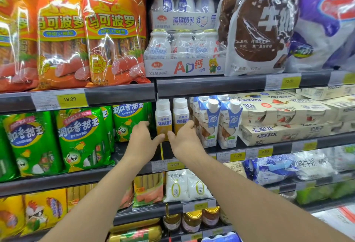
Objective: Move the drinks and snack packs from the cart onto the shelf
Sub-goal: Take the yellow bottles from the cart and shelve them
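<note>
Two hands reached to the middle shelf (pixel 249 142), where two small bottles with white caps and yellow bases stood upright side by side. The left bottle (pixel 162 119) and the right bottle (pixel 180 116) were the landmark pair: green snack packs (pixel 80 138) lay to their left, blue-and-white cartons (pixel 209 122) stood just to their right, and the dark shelf edge with yellow price tags (pixel 237 155) ran below them.

The left hand (pixel 142 142) lay at the left flank of the left bottle, fingers loosely spread and lightly curved, thumb pointing toward the bottle's base. The right hand (pixel 185 140) lay in front of the right bottle, fingers curved against its lower part, thumb near the other thumb. Whether either hand actually gripped a bottle could not be told; neither closed fully round one.

The bottles' long axes were vertical, directly ahead of the fingertips, each hand equally near its own bottle. Judged from this, the bottles were being set or straightened in place. Room was tight: the cartons touched or nearly touched the right bottle, and the shelf above hung just over the caps. The cart was not in view.
</note>
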Tool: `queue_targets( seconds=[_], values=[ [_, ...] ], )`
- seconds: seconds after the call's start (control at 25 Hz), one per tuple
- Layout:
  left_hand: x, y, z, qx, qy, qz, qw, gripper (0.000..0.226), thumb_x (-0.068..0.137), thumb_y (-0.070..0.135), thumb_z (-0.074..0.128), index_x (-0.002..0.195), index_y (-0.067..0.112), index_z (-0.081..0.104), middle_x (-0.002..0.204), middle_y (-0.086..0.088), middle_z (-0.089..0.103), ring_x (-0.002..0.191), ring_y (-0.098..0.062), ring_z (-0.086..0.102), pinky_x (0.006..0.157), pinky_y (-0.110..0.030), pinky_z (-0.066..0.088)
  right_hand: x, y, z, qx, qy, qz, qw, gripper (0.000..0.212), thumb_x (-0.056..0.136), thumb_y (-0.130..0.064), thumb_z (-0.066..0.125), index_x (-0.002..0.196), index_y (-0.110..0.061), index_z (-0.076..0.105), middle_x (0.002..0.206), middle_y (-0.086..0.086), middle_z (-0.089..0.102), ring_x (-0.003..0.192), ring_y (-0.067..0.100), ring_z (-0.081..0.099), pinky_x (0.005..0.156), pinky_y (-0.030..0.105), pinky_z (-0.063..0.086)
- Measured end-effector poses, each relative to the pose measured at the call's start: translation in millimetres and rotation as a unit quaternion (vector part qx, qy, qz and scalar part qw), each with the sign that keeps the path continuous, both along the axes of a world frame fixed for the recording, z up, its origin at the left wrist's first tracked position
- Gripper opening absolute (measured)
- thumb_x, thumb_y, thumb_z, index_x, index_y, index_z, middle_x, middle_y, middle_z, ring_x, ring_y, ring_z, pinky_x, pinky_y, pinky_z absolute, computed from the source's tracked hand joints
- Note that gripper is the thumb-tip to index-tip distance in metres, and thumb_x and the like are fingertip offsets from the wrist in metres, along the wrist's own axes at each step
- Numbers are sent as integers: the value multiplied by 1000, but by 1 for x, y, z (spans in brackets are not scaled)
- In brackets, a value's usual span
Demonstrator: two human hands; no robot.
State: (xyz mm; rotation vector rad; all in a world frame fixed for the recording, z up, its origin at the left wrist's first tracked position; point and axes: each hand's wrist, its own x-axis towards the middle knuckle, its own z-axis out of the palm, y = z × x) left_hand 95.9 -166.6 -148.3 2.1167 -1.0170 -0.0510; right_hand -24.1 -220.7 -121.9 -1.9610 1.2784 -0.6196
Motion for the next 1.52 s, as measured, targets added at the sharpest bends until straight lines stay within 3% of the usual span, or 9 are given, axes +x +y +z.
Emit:
queue_targets(
  seconds=[0.12, 0.24, 0.36, 0.52, 0.68, 0.92, 1.2, 1.32, 1.52],
  values=[
    [-19, 18, 16, 79, -29, -9, 996, 59, 92, 50, 56, 137, 13, 45, 131, -10, 51, 120, -26, 50, 101, -42, 45, -33, 16, 1, -59, 21, 72, 995, 46, 99, -42, 50, 127, -7, 39, 125, 14, 56, 109, 30, 60, 83, 40, 52],
    [-62, 19, 39, 224, -143, -78, 961, 56, 94, 55, 48, 133, 15, 47, 129, -7, 53, 119, -26, 49, 102, -40, 42, -90, 17, 2, -114, 63, 107, 986, 46, 99, -51, 46, 123, -12, 48, 114, 8, 62, 98, 27, 61, 73, 36, 49],
    [-125, 2, 49, 293, -230, -141, 917, 55, 94, 54, 49, 133, 14, 46, 128, -7, 53, 117, -25, 50, 100, -41, 45, -169, -5, -2, -177, 136, 84, 971, 48, 98, -53, 45, 126, -14, 52, 120, 6, 62, 110, 27, 59, 80, 39, 50],
    [-246, -46, 41, 273, -279, -251, 886, 69, 97, 51, 46, 149, 9, 30, 149, -11, 38, 137, -30, 36, 111, -43, 35, -311, -57, -19, -204, 219, 19, 954, 64, 96, -54, 48, 143, -11, 42, 142, 10, 49, 132, 29, 45, 106, 42, 42],
    [-356, -104, 16, 289, -338, -304, 843, 84, 96, 55, 42, 156, 7, 8, 163, -14, 14, 149, -32, 14, 120, -50, 17, -453, -84, -37, -189, 276, -47, 941, 80, 93, -60, 49, 151, -9, 29, 150, 13, 39, 138, 30, 38, 109, 43, 41],
    [-531, -183, -15, 271, -364, -394, 799, 87, 94, 58, 44, 157, 14, 5, 164, -14, 6, 150, -36, 4, 119, -57, 8, -650, -85, -58, -109, 363, -160, 911, 94, 93, -66, 41, 160, -11, 5, 167, 16, 6, 154, 34, 9, 122, 48, 20],
    [-712, -267, -54, 233, -419, -534, 697, 85, 96, 60, 35, 157, 12, -1, 165, -14, 0, 151, -36, -1, 119, -57, 4, -810, -97, -97, -20, 377, -313, 871, 90, 93, -63, 46, 158, -12, 13, 166, 16, 9, 153, 35, 8, 122, 48, 18],
    [-782, -302, -71, 240, -422, -589, 646, 85, 98, 60, 31, 157, 12, -7, 164, -16, -7, 151, -37, -7, 120, -57, 2, -868, -109, -116, 34, 387, -362, 847, 93, 93, -65, 43, 159, -11, 7, 167, 17, 2, 154, 36, 2, 124, 50, 13],
    [-895, -362, -107, 214, -419, -670, 574, 87, 95, 62, 35, 157, 12, -2, 165, -14, -3, 151, -35, -5, 120, -57, 3, -945, -130, -136, 115, 377, -439, 807, 92, 93, -62, 47, 159, -10, 9, 166, 18, 5, 153, 35, 7, 123, 49, 14]
  ],
)
